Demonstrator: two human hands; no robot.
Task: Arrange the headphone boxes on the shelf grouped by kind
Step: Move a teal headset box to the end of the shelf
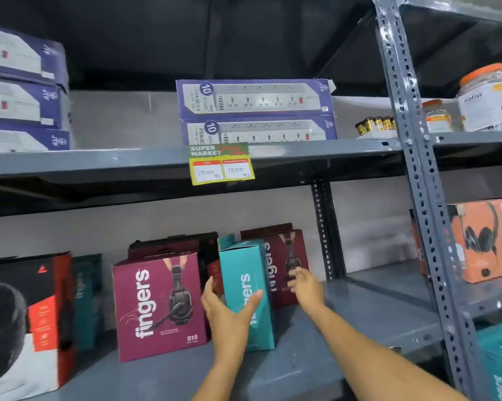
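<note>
Teal box [245,296] stands lower centre on the shelf [316,357], my left hand [229,311] loosely cupping it, right hand [304,285] open, empty; I judge it could topple into the maroon box [160,305].

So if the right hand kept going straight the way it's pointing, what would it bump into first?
Probably the dark maroon box standing behind the teal box; the right hand already looks very near it, though depth is unclear.
</note>
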